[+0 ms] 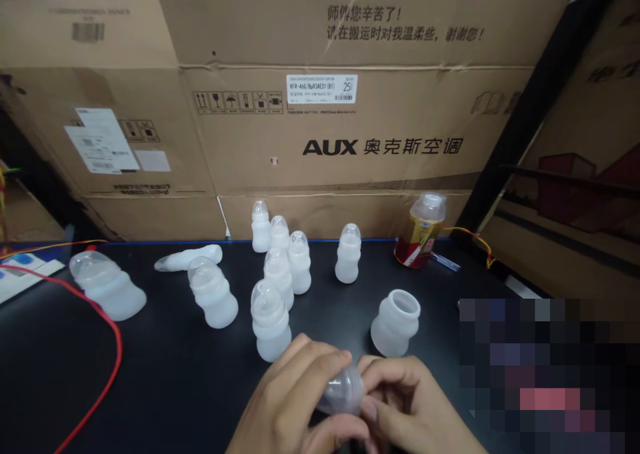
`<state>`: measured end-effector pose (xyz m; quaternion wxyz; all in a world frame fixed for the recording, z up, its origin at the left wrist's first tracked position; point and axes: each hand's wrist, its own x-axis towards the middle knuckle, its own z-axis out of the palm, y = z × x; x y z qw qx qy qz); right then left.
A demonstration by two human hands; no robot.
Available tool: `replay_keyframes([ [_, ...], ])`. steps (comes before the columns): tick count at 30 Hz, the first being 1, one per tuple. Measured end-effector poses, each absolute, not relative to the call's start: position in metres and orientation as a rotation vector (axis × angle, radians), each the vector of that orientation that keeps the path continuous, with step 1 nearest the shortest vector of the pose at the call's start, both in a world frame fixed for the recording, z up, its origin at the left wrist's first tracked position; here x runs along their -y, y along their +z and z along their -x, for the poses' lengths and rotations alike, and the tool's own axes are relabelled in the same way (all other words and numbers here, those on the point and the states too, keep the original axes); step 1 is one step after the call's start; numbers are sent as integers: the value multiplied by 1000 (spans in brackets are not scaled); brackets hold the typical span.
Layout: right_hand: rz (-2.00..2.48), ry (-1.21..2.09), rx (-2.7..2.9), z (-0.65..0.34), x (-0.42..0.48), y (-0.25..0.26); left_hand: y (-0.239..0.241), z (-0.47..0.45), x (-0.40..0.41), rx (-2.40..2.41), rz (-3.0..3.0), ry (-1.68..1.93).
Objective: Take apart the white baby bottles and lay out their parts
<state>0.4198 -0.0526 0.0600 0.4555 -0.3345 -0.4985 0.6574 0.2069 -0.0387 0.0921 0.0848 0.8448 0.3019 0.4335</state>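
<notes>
Low in the head view, my left hand (303, 394) curls its fingers and thumb round a clear dome-shaped bottle cap (343, 394). From the other side, my right hand (400, 397) pinches at the cap's ribbed end; whether a teat or ring sits inside is hidden by the fingers. Beyond my right hand stands a frosted baby bottle (395, 324) with its mouth uncovered. Ahead of my left hand is a capped baby bottle (271, 321), at the near end of a cluster of similar ones.
Another capped bottle (349, 254) stands alone near the back. Two more, a middle-left bottle (213, 293) and a far-left bottle (107, 286), sit by a red cable (119, 347). A jar with a red-yellow label (419, 234) stands back right. A large cardboard box (250, 167) walls the rear.
</notes>
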Motion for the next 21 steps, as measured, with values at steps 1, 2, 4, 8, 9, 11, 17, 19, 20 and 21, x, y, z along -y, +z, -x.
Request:
replay_keyframes([
  [1, 821, 1657, 1197, -420, 51, 57, 93, -206, 40, -914, -2582, 1244],
  [2, 819, 1689, 1160, -420, 51, 55, 94, -205, 41, -929, -2642, 1195],
  [4, 821, 1721, 1084, -419, 53, 53, 93, -207, 42, -951, -2734, 1131],
  [8, 852, 1695, 944, -413, 59, 55, 87, -218, 46, -1052, -2875, 1229],
  [9, 861, 1687, 916, -411, 60, 56, 86, -221, 48, -1125, -2901, 1229],
  [11, 879, 1676, 876, -407, 62, 59, 89, -225, 51, -1306, -2910, 1162],
  [17, 959, 1532, 891, -398, 67, 70, 120, -229, 36, -1798, -2580, 873],
  [19, 992, 1468, 914, -396, 69, 72, 128, -229, 29, -1837, -2475, 803],
  [20, 1008, 1440, 924, -396, 70, 73, 129, -228, 27, -1834, -2435, 791],
  [21, 1024, 1416, 931, -396, 70, 73, 129, -228, 26, -1826, -2400, 792],
])
